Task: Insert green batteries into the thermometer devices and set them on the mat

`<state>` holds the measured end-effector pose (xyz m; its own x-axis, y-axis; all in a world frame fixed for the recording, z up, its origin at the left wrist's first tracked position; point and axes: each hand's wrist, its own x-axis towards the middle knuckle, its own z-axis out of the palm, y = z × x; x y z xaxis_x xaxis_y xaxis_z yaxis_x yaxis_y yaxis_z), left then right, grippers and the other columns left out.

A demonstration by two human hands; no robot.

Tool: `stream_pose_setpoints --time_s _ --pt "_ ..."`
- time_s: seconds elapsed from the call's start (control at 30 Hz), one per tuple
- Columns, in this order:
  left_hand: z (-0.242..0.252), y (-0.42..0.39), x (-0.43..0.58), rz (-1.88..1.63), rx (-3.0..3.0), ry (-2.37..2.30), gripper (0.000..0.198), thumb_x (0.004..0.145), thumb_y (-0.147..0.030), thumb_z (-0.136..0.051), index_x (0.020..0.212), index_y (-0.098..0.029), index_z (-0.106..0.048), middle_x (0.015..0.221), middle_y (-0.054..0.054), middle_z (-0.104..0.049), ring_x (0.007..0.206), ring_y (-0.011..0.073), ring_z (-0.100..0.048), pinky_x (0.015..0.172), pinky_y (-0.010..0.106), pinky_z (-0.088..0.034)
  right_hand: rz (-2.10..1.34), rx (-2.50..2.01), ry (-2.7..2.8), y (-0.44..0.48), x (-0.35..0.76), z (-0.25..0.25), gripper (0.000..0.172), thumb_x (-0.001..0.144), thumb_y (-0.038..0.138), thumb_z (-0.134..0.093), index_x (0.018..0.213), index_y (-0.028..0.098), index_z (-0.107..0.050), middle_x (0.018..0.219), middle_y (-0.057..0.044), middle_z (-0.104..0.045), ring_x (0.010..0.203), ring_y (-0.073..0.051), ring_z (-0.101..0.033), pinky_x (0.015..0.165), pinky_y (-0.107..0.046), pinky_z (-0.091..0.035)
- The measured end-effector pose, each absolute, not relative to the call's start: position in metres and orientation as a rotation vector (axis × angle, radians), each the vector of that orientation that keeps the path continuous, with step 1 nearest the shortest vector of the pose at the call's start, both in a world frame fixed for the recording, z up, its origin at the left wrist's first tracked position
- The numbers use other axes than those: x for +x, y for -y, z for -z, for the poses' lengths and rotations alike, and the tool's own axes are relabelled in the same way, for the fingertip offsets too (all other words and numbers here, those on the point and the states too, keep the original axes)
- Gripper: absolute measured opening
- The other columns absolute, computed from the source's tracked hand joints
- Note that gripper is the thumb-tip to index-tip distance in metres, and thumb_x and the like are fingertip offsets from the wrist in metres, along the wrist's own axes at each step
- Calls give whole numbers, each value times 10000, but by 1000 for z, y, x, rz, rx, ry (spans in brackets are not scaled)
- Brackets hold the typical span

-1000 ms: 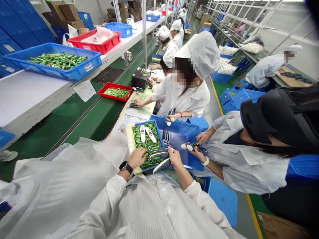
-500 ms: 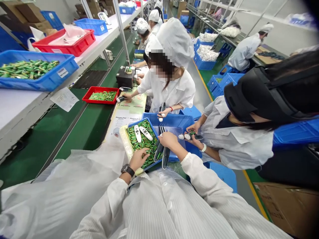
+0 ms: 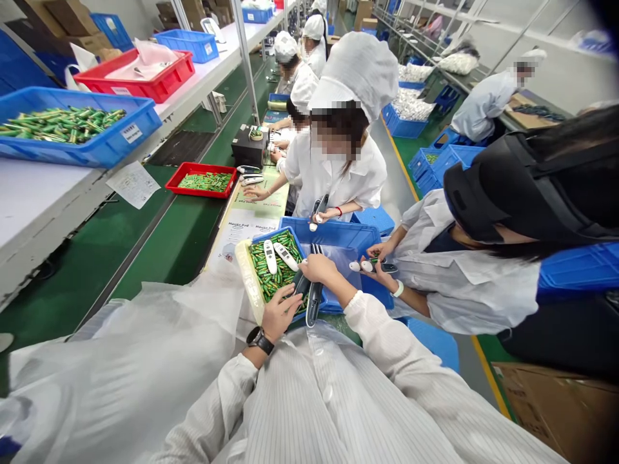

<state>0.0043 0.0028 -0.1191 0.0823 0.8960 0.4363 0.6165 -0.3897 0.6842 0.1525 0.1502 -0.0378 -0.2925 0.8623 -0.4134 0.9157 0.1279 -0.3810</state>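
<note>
My left hand (image 3: 279,312) is closed in a pinch at the near edge of a small blue tray (image 3: 291,234) full of green batteries (image 3: 268,277); it seems to hold a battery, mostly hidden. My right hand (image 3: 316,268) is closed on two dark handheld devices (image 3: 309,295) that hang down over the tray's right side. Two white devices (image 3: 278,254) lie on top of the batteries. A watch sits on my left wrist.
A larger blue bin (image 3: 349,237) lies right of the tray. A person on the right holds a device (image 3: 374,265); another in a white cap sits ahead. A red tray (image 3: 203,181) and a blue bin of batteries (image 3: 72,132) stand left. Clear plastic sheeting (image 3: 135,361) covers my lap.
My left hand lifted from the batteries toward the tray's near edge. My right hand turned the two dark devices from flat to hanging and shifted slightly left.
</note>
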Motion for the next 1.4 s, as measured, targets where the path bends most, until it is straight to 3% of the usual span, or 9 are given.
stream_pose_setpoints --time_s 0.2,0.3,0.4,0.63,0.77,0.87,1.03,1.2,1.4 --pt "123 -9 6 -1190 1940 -1540 253 956 -235 -542 1122 -235 -733 1200 108 -693 1098 205 -680 921 377 -598 922 1836 -2322 -152 153 37 498 934 533 -500 1145 121 -682 1191 -195 -694 1120 -289 -643 895 -301 -465" --pt "125 -12 12 -1246 1693 -1557 288 947 -272 -558 1194 -202 -689 1107 112 -712 887 169 -713 722 297 -616 936 1874 -2337 -155 155 45 499 937 531 -501 1147 115 -680 1204 -204 -687 1130 -285 -640 892 -291 -460" --pt "133 -14 15 -1252 1518 -1559 444 935 -299 -571 1359 -169 -543 1101 120 -712 733 125 -682 646 265 -591 1032 1853 -2342 -161 153 61 486 916 526 -547 1118 110 -698 1186 -213 -694 1120 -293 -648 874 -287 -460" --pt "144 -28 -12 -962 1768 -1778 224 931 -218 -521 1083 -168 -678 1035 98 -695 901 189 -673 813 355 -580 1232 1840 -2338 -168 135 113 393 926 456 -559 951 106 -736 1000 -177 -751 963 -254 -700 791 -251 -461" --pt "135 -53 -31 -847 1905 -1822 264 962 -199 -442 1104 -170 -663 1076 116 -653 1021 222 -634 933 406 -523 1303 1970 -2402 -162 143 132 432 963 470 -466 955 116 -713 989 -152 -744 910 -231 -680 774 -254 -449" --pt "130 -83 -39 -573 2121 -1734 249 941 -256 -528 1138 -190 -664 1071 100 -655 1041 230 -620 938 382 -498 1367 2018 -2472 -152 160 138 430 964 477 -444 879 136 -692 914 -108 -733 857 -208 -654 760 -250 -436" --pt "134 -116 -38 -235 2310 -1619 298 744 -309 -790 1007 -183 -729 934 110 -663 998 312 -613 914 442 -463 1544 2074 -2472 -125 187 149 553 989 549 -276 764 172 -613 684 -12 -640 647 -152 -581 622 -220 -411" --pt "128 -100 -32 -318 2254 -1550 308 887 -336 -637 1150 -180 -679 1042 113 -653 987 267 -623 909 406 -477 2168 2239 -2140 -105 202 168 638 894 765 -296 768 194 -550 574 41 -487 504 -126 -443 518 -231 -361" --pt "93 -70 -31 -678 1929 -1501 360 909 -435 -600 1171 -201 -681 1076 81 -686 1001 224 -656 915 349 -518 2163 2252 -2264 -98 202 164 599 923 726 -306 795 193 -547 681 21 -510 654 -141 -471 637 -248 -390"
